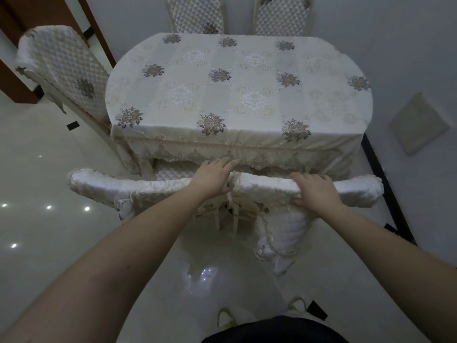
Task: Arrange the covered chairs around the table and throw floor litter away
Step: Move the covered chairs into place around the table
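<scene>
Two chairs in white quilted covers stand side by side at the near edge of the table (247,142), which wears a cream floral cloth. My left hand (212,178) rests over the top rail of the left chair (103,185), at its right end, fingers reaching toward the table's lace hem. My right hand (315,193) grips the top rail of the right chair (356,191), whose cover hangs loose below. Another covered chair (66,70) stands at the table's left side, and two more (197,13) (282,16) stand at the far side.
A glossy white tiled floor surrounds the table. A white wall runs close along the right side, with a black skirting strip (385,184) at its foot and a square panel (418,125) on it. A dark wooden door frame (14,78) is at the far left.
</scene>
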Action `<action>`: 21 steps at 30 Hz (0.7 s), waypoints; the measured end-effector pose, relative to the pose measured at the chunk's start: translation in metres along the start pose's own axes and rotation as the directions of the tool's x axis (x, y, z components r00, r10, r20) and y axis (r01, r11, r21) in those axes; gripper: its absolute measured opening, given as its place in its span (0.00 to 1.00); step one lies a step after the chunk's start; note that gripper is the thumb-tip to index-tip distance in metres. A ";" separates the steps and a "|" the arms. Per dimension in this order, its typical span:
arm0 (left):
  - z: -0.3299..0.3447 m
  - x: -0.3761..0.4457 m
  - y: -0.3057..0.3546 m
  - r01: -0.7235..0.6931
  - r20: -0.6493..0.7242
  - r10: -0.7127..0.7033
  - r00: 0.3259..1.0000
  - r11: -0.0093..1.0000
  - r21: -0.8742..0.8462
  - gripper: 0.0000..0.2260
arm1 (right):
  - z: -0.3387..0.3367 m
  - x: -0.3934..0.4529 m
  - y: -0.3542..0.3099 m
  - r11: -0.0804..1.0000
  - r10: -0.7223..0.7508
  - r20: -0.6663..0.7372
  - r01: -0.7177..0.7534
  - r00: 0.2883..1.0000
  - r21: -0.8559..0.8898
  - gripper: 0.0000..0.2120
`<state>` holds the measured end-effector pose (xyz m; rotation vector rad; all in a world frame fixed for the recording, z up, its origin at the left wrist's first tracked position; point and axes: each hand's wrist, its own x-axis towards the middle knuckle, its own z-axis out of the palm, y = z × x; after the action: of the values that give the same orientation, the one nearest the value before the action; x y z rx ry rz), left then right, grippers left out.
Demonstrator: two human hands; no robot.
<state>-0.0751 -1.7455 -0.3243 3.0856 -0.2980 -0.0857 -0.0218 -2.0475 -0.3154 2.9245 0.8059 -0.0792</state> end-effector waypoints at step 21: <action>-0.003 0.035 0.063 -0.029 0.155 0.003 0.988 0.986 0.163 0.12 | -0.006 -0.013 0.031 0.998 0.004 0.018 -0.005 1.000 0.055 0.21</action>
<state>-0.0523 -1.8143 -0.3201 3.2459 -0.3527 -0.3162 -0.0174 -2.0799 -0.3059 2.9721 0.8078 -0.1294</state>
